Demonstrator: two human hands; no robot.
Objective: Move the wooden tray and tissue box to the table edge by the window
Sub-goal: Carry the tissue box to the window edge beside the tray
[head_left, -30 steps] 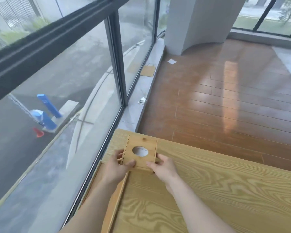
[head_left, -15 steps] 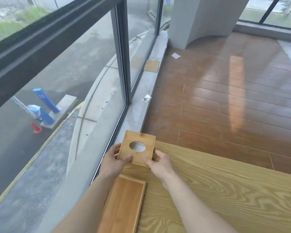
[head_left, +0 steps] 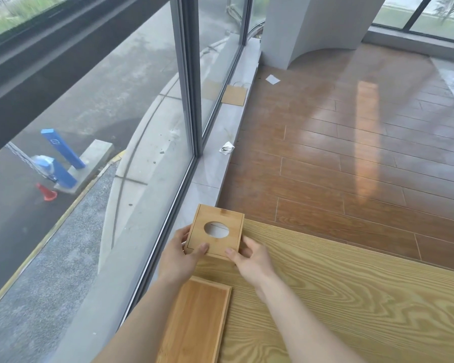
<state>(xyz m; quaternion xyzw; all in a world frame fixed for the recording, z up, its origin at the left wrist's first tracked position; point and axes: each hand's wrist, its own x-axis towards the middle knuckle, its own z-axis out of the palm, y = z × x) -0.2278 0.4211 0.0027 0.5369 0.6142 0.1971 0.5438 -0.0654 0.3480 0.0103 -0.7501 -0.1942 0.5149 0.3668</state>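
Note:
A square wooden tissue box [head_left: 215,231] with an oval hole in its top sits at the far left corner of the light wooden table [head_left: 351,297], close to the window. My left hand [head_left: 180,255] grips its left side with the thumb on top. On the box's near right corner lies my right hand [head_left: 249,260], also holding it. A flat wooden tray [head_left: 197,320] lies along the table's window-side edge, just behind the box toward me, partly under my left forearm.
A large window [head_left: 116,127] with a dark frame runs along the left, over a pale stone sill [head_left: 215,163]. Brown wooden floor [head_left: 351,153] lies beyond the table. A white pillar [head_left: 312,27] stands at the far end. Paper scraps lie on the sill and floor.
The tissue box moved from over the tray's far end out to the table's far corner by the window, with both hands on it. The tray now lies bare behind it.

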